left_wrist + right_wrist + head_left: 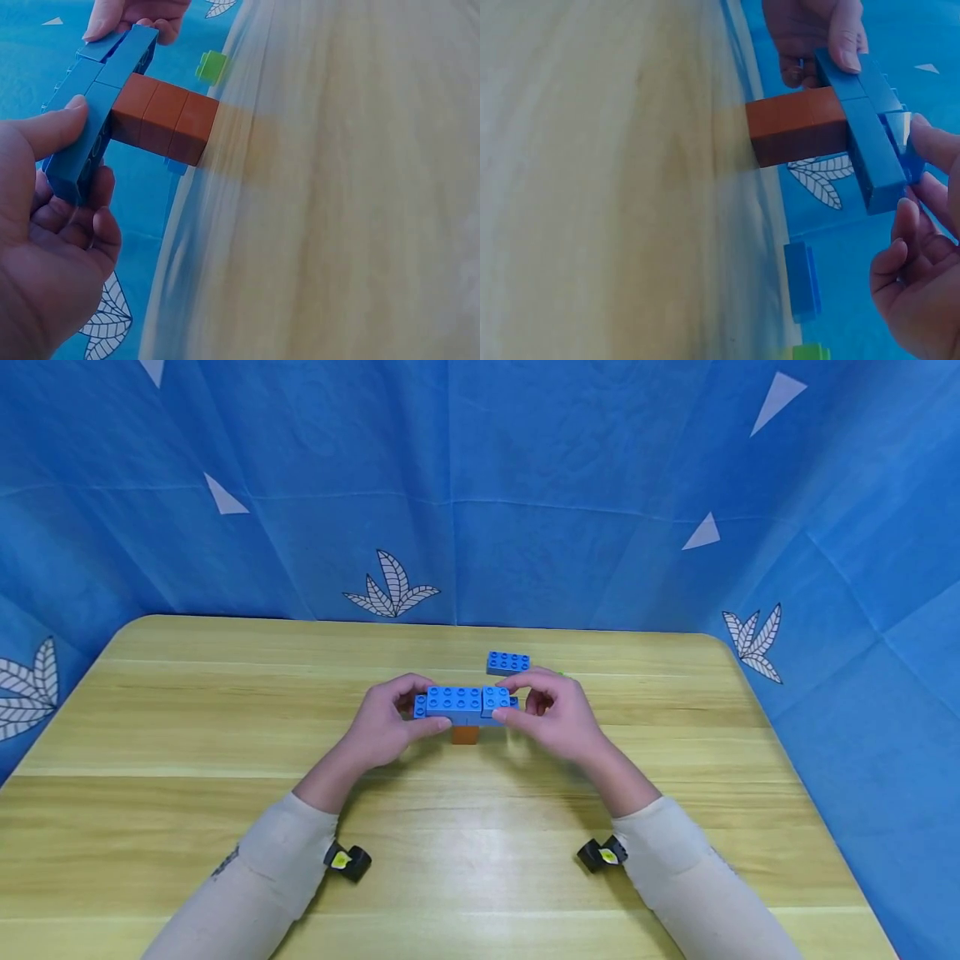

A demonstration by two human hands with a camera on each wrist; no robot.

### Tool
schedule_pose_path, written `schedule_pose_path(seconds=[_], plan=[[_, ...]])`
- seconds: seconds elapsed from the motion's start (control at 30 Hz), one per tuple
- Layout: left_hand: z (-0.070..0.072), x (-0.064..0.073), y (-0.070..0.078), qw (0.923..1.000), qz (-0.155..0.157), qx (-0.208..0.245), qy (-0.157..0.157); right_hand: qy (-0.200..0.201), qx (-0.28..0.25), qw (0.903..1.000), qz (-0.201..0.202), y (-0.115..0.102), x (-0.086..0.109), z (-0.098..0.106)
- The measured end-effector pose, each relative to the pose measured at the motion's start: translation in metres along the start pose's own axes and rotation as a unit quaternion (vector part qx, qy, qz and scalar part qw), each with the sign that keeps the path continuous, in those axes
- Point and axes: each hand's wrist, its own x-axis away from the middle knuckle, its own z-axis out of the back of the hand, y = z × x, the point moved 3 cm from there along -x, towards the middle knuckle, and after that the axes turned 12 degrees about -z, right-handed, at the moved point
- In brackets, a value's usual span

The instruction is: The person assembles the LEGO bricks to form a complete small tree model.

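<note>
A T-shaped build of toy building bricks stands on the table: a column of stacked orange-brown bricks (165, 116) carries a crosspiece of blue bricks (453, 699) in two layers. My left hand (386, 718) grips the crosspiece's left end, thumb on the near side and fingers behind. At the other end, my right hand (555, 710) pinches a small blue brick (495, 697) between thumb and fingers. This brick sits on the crosspiece's lower layer, beside the longer top brick. Seen from the right wrist, the small blue brick (904, 139) looks slightly tilted, with a gap beside it.
Behind the build, a loose blue brick (508, 662) lies on the wooden table (465, 860). A light green brick (212, 67) lies near it, mostly hidden by my right hand in the head view. Blue patterned cloth (525, 510) hangs around the table's far edge and sides.
</note>
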Motion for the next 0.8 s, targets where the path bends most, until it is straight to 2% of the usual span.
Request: schedule_pose_path(seconds=[0.33, 0.57, 0.7, 0.8], plan=[[0.0, -0.005, 0.002, 0.9993, -0.01, -0.037, -0.001, 0.02, 0.001, 0.9992, 0.034, 0.002, -0.001, -0.006], [0.0, -0.005, 0.003, 0.9988, -0.018, -0.046, 0.001, 0.02, 0.028, 0.9985, 0.042, 0.001, -0.001, -0.008], [0.001, -0.004, 0.004, 0.9983, -0.023, -0.054, -0.001, 0.023, 0.03, 0.9992, 0.017, 0.025, -0.006, -0.009], [0.001, -0.004, 0.005, 0.9975, -0.029, -0.064, -0.001, 0.005, 0.024, 0.9994, -0.025, 0.049, -0.009, -0.007]])
